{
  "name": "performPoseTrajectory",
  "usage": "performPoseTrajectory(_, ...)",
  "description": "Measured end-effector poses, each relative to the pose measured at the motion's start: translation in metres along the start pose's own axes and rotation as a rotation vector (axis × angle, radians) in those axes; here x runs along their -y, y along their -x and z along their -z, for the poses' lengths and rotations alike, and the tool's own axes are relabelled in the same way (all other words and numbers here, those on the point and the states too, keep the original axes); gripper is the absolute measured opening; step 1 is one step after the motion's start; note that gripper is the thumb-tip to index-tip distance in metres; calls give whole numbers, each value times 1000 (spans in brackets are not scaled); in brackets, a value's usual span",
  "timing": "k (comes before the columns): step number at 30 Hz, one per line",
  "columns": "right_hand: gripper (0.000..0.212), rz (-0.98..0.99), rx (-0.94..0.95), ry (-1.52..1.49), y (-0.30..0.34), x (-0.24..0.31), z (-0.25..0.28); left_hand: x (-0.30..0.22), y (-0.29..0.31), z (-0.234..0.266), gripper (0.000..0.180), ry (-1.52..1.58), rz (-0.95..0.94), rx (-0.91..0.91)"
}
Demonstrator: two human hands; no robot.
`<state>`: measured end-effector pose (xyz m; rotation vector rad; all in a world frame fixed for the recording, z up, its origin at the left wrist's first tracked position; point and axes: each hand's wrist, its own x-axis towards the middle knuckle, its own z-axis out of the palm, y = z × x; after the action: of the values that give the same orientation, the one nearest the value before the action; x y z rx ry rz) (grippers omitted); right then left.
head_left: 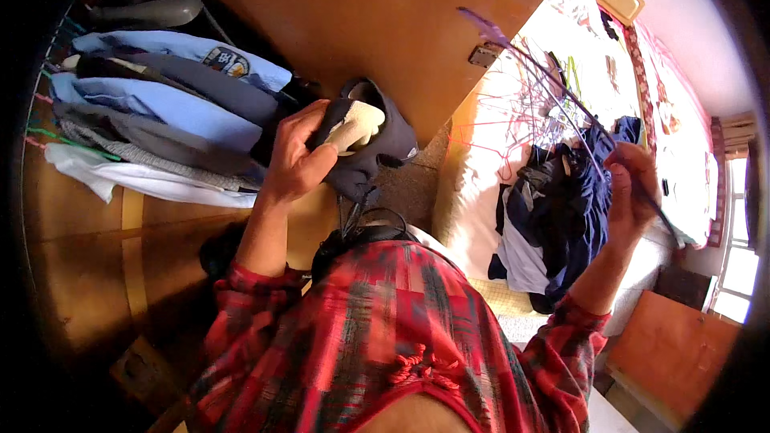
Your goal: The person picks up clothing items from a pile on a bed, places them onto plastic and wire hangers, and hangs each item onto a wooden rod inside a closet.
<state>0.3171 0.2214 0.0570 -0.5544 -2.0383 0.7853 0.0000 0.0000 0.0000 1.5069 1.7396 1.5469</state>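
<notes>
My left hand (298, 156) is closed on the collar of a dark grey jacket (391, 120), whose cream fleece lining shows in the neck opening. The jacket hangs down in front of my body beside the wardrobe. Out to the right, my right hand (632, 192) grips a thin dark clothes hanger (553, 78) with a purplish tip. The hanger carries no garment and slants up toward the wardrobe door. Blue, grey and white garments (188, 108) hang in a row to the left of my left hand.
A brown wooden wardrobe door (321, 16) stands open ahead. Behind my right hand is a bed (465, 192) with a tangle of wire hangers (509, 120) and a heap of dark clothes (565, 208). An orange-brown cabinet (674, 345) stands at lower right, near a window (738, 248).
</notes>
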Motion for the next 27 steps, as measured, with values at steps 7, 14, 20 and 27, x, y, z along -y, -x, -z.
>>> performPoseTrajectory(7,11,189,337,101,-34,64,4,-33,15,-4,35,-86,-48,-40)
performPoseTrajectory(14,9,488,526,30,-46,86,-40,-67,21,-17,38,-109,-58,40)
performPoseTrajectory(20,8,649,515,101,-57,125,-22,-76,22,-31,38,-271,-217,67)
performPoseTrajectory(27,16,573,711,274,-39,97,-79,-75,25,-56,41,-14,-100,77)
